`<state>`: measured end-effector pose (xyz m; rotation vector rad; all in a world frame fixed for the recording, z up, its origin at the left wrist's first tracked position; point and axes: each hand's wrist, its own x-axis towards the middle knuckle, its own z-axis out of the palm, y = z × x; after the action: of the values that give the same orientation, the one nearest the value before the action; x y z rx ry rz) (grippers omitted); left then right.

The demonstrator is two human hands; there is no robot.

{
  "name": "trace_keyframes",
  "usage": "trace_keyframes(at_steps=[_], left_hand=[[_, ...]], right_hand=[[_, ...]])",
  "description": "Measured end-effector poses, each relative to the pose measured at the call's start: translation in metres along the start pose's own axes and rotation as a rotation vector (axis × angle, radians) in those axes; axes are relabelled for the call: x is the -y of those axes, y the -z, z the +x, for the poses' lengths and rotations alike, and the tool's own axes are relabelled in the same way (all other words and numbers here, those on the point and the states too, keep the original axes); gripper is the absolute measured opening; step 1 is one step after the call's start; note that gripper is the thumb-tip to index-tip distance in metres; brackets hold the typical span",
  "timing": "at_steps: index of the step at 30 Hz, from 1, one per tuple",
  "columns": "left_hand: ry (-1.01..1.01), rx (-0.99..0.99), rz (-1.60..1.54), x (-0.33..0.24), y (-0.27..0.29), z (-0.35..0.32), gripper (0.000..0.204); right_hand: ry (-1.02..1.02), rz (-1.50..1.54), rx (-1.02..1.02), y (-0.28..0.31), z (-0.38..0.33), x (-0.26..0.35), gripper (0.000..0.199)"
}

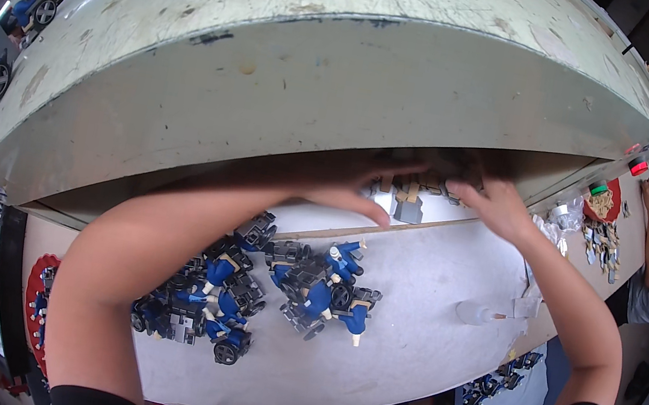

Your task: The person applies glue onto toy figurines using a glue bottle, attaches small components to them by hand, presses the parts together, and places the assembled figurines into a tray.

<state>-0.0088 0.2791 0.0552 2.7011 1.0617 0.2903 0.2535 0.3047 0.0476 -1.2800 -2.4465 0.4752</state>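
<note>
Left hand [338, 184] spreads thumb and fingers beside grey bits [408, 210] under the big box [299, 98]. Right hand [505, 209] is across from it, its fingers partly in shade, so I cannot tell if it pinches any. Toys [318, 288] on the bench [406, 330] look built; the bits lie loose, so seem undone.

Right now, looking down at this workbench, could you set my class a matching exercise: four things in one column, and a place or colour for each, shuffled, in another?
Things
1. Small pieces
2. Toys
3. Bottle
4. Red knob

Clues
A. At the right end of the pale hood
B. Grey and tan, between the left hand and right hand
C. Pale, on the white sheet near the right forearm
D. Blue and black, many of them heaped

Pairs: 1-B, 2-D, 3-C, 4-A
</note>
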Motion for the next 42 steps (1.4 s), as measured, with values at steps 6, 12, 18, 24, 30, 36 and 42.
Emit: trace_keyframes(at_steps=[6, 12, 18, 24, 30, 36, 42], left_hand=[[0.078, -0.22, 0.125, 0.004, -0.011, 0.019, 0.059], [0.74, 0.022, -0.489, 0.024, 0.033, 0.022, 0.041], [0.571, -0.144, -0.186, 0.052, 0.015, 0.011, 0.053], [0.317, -0.186, 0.04, 0.043, 0.005, -0.028, 0.065], [0.369, -0.034, 0.278, 0.012, -0.003, -0.057, 0.07], [0.35, -0.275, 0.031, -0.037, 0.034, -0.092, 0.048], [0.353, -0.226, 0.14, -0.054, 0.038, -0.147, 0.046]], right_hand=[[0.171, -0.133, -0.066, -0.045, 0.023, 0.014, 0.066], [0.083, -0.146, -0.073, -0.044, 0.041, 0.037, 0.067], [0.203, -0.28, 0.034, -0.053, 0.06, 0.018, 0.067], [0.375, -0.296, -0.048, -0.026, 0.043, 0.019, 0.062], [0.031, -0.091, -0.033, 0.036, -0.045, 0.037, 0.048], [-0.109, 0.475, -0.497, 0.057, -0.157, 0.043, 0.037], [-0.299, 0.817, -0.859, -0.006, -0.235, 0.063, 0.028]])
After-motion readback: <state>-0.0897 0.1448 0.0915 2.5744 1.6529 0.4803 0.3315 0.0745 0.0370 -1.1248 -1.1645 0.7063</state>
